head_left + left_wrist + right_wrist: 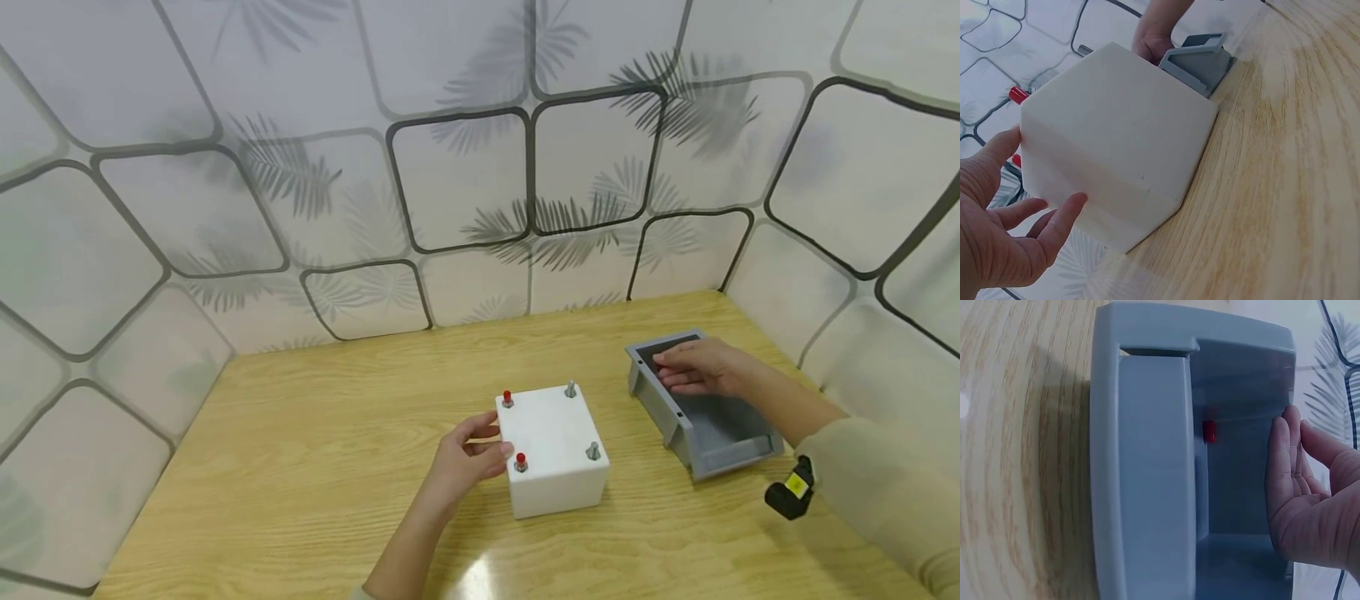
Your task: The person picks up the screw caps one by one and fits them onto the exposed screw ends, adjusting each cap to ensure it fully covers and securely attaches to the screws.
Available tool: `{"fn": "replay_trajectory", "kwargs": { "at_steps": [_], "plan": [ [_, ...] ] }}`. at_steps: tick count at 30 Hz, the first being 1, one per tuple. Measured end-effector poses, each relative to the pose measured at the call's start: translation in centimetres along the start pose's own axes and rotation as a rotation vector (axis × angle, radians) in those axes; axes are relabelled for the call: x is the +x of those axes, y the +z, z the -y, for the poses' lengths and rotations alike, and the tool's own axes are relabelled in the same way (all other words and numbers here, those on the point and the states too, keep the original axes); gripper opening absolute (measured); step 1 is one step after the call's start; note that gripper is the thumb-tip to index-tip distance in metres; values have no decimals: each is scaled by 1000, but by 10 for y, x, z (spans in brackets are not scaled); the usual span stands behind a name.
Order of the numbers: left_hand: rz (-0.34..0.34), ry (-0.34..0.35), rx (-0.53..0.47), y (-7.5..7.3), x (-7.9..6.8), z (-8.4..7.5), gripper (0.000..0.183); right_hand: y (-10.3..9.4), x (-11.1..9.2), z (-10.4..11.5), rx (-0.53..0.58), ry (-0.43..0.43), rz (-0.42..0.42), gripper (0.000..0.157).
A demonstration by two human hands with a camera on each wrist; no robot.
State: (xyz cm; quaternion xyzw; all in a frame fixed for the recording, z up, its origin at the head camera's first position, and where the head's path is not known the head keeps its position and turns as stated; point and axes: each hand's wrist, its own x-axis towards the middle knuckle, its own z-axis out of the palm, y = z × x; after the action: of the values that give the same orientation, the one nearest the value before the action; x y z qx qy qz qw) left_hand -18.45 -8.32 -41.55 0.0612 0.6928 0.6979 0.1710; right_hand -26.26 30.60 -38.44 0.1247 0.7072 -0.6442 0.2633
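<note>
A white block (pixel 546 433) sits on the table with several metal posts on its top. Its two left posts wear red caps (pixel 521 458); the two right posts (pixel 592 451) are bare metal. My left hand (pixel 468 458) touches the block's left side with spread fingers, its thumb at the top edge beside the nearer red cap. To the right, my right hand (pixel 701 369) reaches over the grey bin (pixel 675 433), fingers nearly straight and nothing visible between them. A small red cap (pixel 1210 431) lies inside the bin, near the fingertips in the right wrist view.
The wood-grain table (pixel 315 467) runs back to a patterned cloth (pixel 465 167) that surrounds it behind and on both sides. The bin stands right of the block, near the right-hand cloth. A small black device (pixel 791 490) is worn on the right sleeve.
</note>
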Motion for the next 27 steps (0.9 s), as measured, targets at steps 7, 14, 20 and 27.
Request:
{"fn": "replay_trajectory", "kwargs": {
  "at_steps": [7, 14, 20, 27],
  "plan": [
    [-4, -5, 1, -1, 0, 0, 63, -1, -1, 4, 4, -10, 10, 17],
    [-4, 1, 2, -1, 0, 0, 64, -1, -5, 12, 13, -29, 22, 20],
    [1, -4, -4, -1, 0, 1, 64, -1, -12, 20, 30, -73, 43, 22],
    [1, -1, -3, -1, 0, 0, 64, 1, -20, 29, 29, -89, 50, 21]
  ]
}}
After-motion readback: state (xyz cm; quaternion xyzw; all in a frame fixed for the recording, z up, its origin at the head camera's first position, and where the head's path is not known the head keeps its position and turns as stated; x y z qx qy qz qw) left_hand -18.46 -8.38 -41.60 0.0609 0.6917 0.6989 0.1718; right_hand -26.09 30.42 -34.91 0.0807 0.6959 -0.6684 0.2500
